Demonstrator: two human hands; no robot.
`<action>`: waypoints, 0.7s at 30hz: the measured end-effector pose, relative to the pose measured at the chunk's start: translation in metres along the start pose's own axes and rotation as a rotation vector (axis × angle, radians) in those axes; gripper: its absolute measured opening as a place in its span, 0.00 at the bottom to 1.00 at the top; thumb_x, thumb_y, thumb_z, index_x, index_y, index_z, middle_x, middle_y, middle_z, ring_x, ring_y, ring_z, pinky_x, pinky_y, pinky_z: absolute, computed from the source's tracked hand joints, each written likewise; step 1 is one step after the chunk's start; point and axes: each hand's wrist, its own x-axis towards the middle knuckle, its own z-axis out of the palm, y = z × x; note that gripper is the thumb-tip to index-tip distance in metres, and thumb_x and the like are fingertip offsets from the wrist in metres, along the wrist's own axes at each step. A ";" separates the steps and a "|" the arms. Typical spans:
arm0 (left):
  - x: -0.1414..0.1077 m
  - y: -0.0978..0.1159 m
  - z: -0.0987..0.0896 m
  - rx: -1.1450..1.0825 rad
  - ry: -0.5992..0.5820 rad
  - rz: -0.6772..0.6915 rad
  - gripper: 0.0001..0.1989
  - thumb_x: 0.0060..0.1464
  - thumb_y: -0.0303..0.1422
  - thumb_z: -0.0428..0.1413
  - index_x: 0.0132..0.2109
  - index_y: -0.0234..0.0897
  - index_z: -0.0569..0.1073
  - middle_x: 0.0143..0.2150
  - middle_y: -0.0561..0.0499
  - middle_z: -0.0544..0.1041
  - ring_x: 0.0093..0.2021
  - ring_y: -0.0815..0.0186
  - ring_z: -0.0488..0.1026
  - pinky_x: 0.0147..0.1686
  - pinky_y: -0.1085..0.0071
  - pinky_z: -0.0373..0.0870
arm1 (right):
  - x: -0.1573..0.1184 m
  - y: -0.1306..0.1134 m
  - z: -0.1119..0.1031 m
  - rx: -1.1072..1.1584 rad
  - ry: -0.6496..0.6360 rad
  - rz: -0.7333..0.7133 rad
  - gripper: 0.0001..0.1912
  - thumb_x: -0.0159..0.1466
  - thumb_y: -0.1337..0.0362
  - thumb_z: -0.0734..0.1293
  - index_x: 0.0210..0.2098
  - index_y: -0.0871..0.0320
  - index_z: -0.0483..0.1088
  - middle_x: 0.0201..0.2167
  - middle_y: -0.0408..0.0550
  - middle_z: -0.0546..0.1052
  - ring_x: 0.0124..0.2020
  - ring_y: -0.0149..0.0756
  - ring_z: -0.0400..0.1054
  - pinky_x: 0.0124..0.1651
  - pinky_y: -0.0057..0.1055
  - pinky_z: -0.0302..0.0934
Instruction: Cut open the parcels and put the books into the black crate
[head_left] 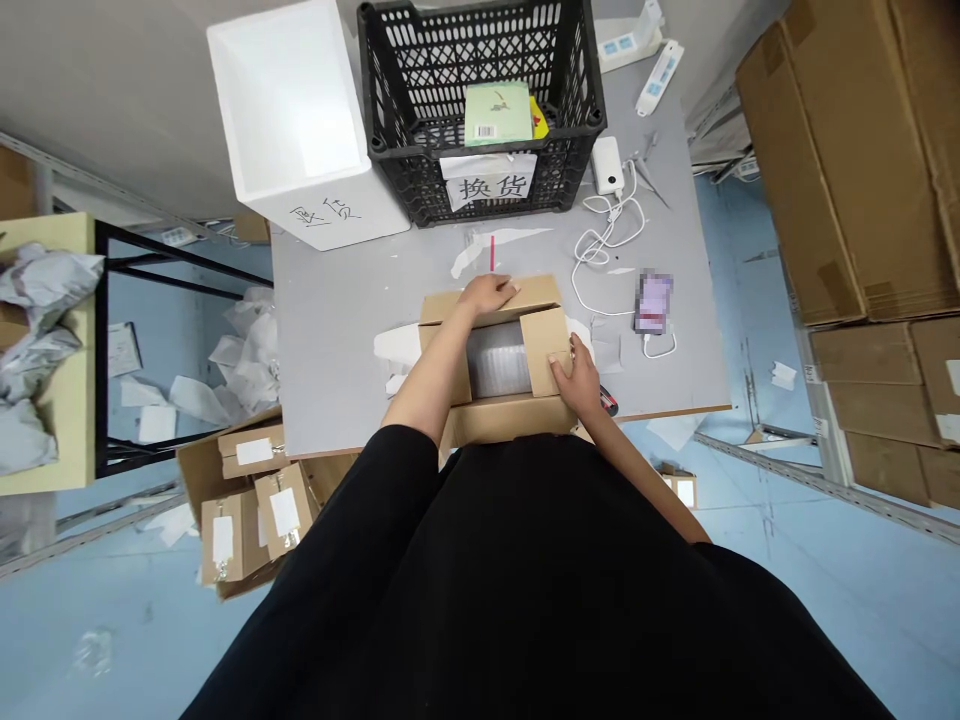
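Black shirt (525,560) is closest. Past it, an open cardboard box (499,420) sits at the near edge of the tabletop (337,330), with clear wrap (501,360) inside. The left hand (487,293) is on the far flap, its fingers bent; I cannot tell if they pinch. The right hand (577,378) pinches the right flap (544,345), thumb on top. Behind the box stands a black crate (420,185).
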 end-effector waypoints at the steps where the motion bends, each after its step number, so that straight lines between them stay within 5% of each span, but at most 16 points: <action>1: -0.011 0.005 -0.003 0.035 0.130 0.043 0.28 0.64 0.45 0.47 0.64 0.36 0.71 0.65 0.42 0.72 0.68 0.53 0.64 0.66 0.58 0.58 | 0.000 -0.004 -0.002 -0.048 0.026 -0.052 0.34 0.68 0.51 0.61 0.69 0.62 0.56 0.67 0.64 0.64 0.68 0.54 0.58 0.69 0.56 0.54; 5: -0.069 0.021 -0.003 0.138 0.430 0.067 0.27 0.67 0.38 0.44 0.70 0.40 0.62 0.70 0.42 0.64 0.72 0.55 0.55 0.70 0.52 0.50 | 0.005 -0.031 -0.002 -0.186 -0.065 -0.343 0.26 0.69 0.57 0.62 0.64 0.60 0.65 0.65 0.61 0.65 0.70 0.55 0.52 0.72 0.60 0.45; 7: -0.099 0.024 0.007 0.155 0.455 0.026 0.24 0.67 0.35 0.42 0.66 0.39 0.67 0.67 0.41 0.68 0.69 0.55 0.60 0.69 0.54 0.54 | 0.010 -0.046 0.005 -0.222 -0.220 -0.515 0.21 0.68 0.61 0.63 0.59 0.56 0.71 0.62 0.56 0.70 0.70 0.54 0.53 0.74 0.61 0.41; 10: -0.134 0.018 0.036 0.174 0.329 -0.014 0.20 0.65 0.33 0.45 0.59 0.37 0.73 0.58 0.39 0.75 0.63 0.54 0.68 0.65 0.53 0.61 | 0.020 -0.058 0.017 -0.234 -0.416 -0.694 0.15 0.66 0.66 0.64 0.49 0.55 0.78 0.52 0.55 0.77 0.68 0.53 0.58 0.75 0.62 0.37; 15: -0.161 -0.003 0.068 0.250 0.144 0.037 0.16 0.57 0.27 0.51 0.48 0.40 0.80 0.58 0.41 0.76 0.71 0.51 0.59 0.72 0.40 0.41 | 0.033 -0.063 0.010 -0.243 -0.486 -0.726 0.12 0.62 0.70 0.64 0.38 0.55 0.81 0.37 0.53 0.79 0.60 0.52 0.66 0.77 0.59 0.34; 18: -0.175 -0.006 0.059 0.304 0.137 0.092 0.13 0.52 0.25 0.53 0.40 0.37 0.81 0.58 0.38 0.76 0.73 0.50 0.56 0.73 0.39 0.33 | 0.033 -0.067 -0.019 -0.243 -0.470 -0.717 0.13 0.63 0.67 0.64 0.40 0.54 0.80 0.39 0.53 0.77 0.59 0.54 0.65 0.77 0.63 0.31; 21: -0.199 -0.004 0.036 0.317 0.251 0.137 0.18 0.50 0.21 0.51 0.43 0.39 0.81 0.61 0.41 0.74 0.74 0.54 0.55 0.74 0.42 0.32 | 0.031 -0.065 -0.056 -0.261 -0.379 -0.663 0.13 0.64 0.65 0.63 0.44 0.52 0.79 0.45 0.52 0.76 0.60 0.54 0.64 0.76 0.65 0.31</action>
